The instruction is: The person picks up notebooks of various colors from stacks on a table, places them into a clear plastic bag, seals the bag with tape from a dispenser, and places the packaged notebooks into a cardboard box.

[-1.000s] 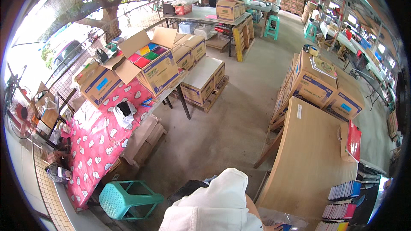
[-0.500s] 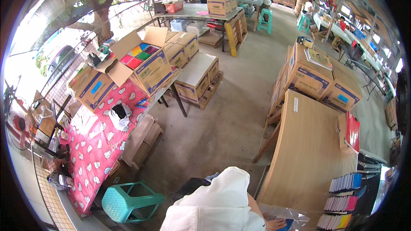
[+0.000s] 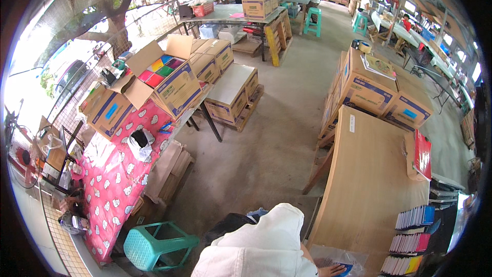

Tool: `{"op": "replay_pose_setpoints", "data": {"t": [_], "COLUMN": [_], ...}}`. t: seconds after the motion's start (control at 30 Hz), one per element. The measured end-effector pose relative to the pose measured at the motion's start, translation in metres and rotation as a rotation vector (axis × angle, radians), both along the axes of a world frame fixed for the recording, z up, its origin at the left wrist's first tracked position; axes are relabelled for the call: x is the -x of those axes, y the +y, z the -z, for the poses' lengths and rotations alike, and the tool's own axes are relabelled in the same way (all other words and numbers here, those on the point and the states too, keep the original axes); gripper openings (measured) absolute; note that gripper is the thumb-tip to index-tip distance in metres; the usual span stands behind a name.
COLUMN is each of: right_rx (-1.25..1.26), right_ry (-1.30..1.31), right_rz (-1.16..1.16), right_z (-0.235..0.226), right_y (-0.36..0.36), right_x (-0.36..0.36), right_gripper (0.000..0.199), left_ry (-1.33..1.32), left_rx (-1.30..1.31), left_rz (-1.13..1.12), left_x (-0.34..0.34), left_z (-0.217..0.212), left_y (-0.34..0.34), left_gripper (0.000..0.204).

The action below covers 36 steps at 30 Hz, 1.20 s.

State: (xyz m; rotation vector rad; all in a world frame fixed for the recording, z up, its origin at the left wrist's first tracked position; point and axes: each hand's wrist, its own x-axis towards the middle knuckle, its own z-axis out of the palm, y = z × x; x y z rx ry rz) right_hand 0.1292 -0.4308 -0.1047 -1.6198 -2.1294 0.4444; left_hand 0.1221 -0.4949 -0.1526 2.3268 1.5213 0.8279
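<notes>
On the near end of the wooden table (image 3: 364, 169), the left hand (image 3: 332, 270) is resting its fingers on a blue thing (image 3: 347, 268) in a clear plastic bag (image 3: 324, 255); I cannot tell if they are gripping. I cannot tell about the right hand. Books (image 3: 408, 242) are sitting by the table's near right corner. Left of the table, a white bag (image 3: 142, 153) is holding something black (image 3: 138, 137). Farther back, an open box (image 3: 177, 92) is holding colorful things (image 3: 164, 69). Boxes (image 3: 366, 92) are standing behind the table.

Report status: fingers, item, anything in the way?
Left fingers resting on blue item, grip unclear. Right fingers out of view. Clear plastic about the item. Booklet stacks to its right, seemingly not blocking.
</notes>
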Motion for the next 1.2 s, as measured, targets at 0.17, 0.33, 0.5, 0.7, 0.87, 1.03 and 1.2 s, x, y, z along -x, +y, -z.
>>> {"op": "replay_pose_setpoints", "data": {"t": [0.17,0.33,0.5,0.7,0.87,1.03,1.2], "right_rx": [-0.002,-0.017,-0.016,-0.026,-0.123,-0.146,-0.115], "right_ry": [0.01,0.004,-0.007,-0.05,-0.137,-0.18,-0.225], "right_rz": [0.047,0.109,0.211,0.377,0.227,0.283,0.269], "right_z": [0.006,0.007,0.004,0.0,-0.009,-0.011,-0.023], "right_y": [-0.002,0.0,-0.007,-0.032,-0.021,-0.032,-0.04], "right_x": [-0.017,-0.037,-0.067,-0.104,-0.091,-0.088,-0.089], "right_gripper": [0.017,0.017,0.016,0.016,0.017,0.011,0.014], "left_ry": [-0.002,0.087,0.055,0.356,0.529,0.341,0.28], "left_rx": [-0.003,-0.101,-0.152,0.0,0.06,0.15,0.019], "left_rz": [-0.001,-0.118,-0.215,-0.196,-0.271,0.049,0.057], "left_x": [-0.014,-0.049,-0.055,-0.062,-0.035,-0.014,-0.019], "left_z": [0.005,0.036,0.039,0.045,0.036,-0.015,-0.008], "left_y": [0.002,0.024,0.022,0.019,0.029,0.018,0.021], "left_gripper": [0.072,0.075,0.065,0.062,0.07,0.08,0.091]}}
